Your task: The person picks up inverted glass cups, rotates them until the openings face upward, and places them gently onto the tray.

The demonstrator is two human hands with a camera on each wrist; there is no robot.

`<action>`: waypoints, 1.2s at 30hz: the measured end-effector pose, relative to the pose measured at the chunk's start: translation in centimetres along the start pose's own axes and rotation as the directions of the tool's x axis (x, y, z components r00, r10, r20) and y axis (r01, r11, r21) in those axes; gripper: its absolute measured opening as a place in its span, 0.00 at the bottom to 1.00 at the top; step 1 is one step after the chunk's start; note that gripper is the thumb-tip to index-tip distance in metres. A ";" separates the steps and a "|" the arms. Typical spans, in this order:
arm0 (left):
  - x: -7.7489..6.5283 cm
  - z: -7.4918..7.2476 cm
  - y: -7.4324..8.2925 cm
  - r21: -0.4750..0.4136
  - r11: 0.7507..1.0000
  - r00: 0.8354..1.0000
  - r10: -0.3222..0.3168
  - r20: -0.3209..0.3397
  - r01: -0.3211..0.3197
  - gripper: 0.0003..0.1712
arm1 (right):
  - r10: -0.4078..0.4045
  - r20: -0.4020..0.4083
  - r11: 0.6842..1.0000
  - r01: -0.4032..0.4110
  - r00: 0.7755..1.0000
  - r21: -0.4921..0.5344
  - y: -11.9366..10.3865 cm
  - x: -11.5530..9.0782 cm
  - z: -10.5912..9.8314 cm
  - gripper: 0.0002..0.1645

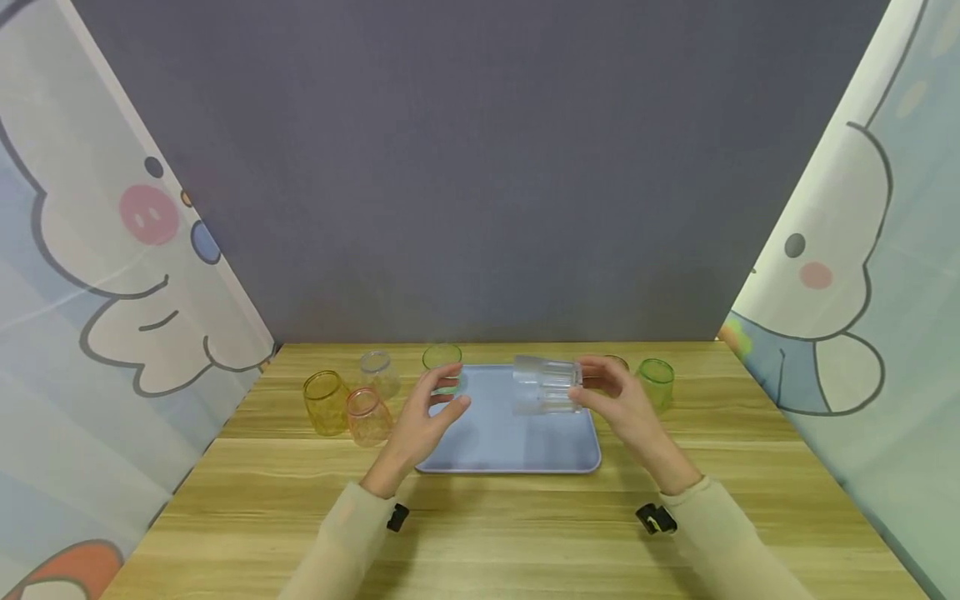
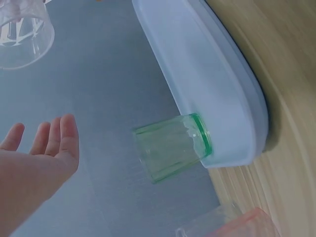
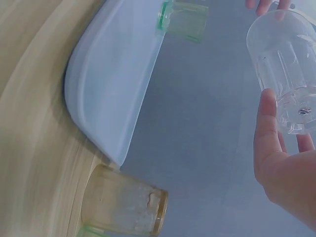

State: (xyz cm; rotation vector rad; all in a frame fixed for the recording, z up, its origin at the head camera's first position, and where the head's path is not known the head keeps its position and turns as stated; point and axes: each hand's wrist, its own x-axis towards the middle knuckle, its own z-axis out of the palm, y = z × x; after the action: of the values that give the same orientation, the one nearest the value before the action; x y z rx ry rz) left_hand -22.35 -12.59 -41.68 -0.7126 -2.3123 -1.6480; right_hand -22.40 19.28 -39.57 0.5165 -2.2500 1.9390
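With our right hand [image 1: 628,410] we pinch the clear cup [image 1: 546,387] by its base; our left hand [image 1: 422,423] is free, its thumb spread from its fingers. We hold the cup on its side above the pale blue, round-cornered tray [image 1: 495,446], long axis roughly level, mouth facing our left hand. Its transparent walls are ribbed toward the base, plain near the rim.
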 end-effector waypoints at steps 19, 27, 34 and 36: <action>0.3 1.0 1.0 -0.118 0.992 0.997 0.058 0.055 -0.051 0.31 | -0.048 0.049 0.995 0.043 0.998 0.093 0.0 0.2 2.0 0.28; 0.1 1.3 1.3 -0.139 0.989 0.996 0.062 0.070 -0.051 0.33 | -0.043 0.068 0.997 0.038 0.997 0.072 0.1 0.0 2.5 0.29; 0.0 1.5 1.0 -0.139 0.990 0.995 0.043 0.093 -0.030 0.33 | -0.077 0.078 0.991 0.068 0.994 0.116 0.7 0.0 3.2 0.27; 0.0 1.6 0.9 -0.138 0.990 0.995 0.027 0.097 -0.013 0.33 | -0.085 0.086 0.989 0.074 0.993 0.127 0.7 0.0 3.4 0.27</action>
State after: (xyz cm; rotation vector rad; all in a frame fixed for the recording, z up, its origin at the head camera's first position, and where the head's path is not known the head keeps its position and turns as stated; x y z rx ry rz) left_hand -21.69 -10.88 -41.52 -0.8619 -2.2650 -1.8164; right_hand -22.18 16.08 -40.84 0.7133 -2.1342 2.0642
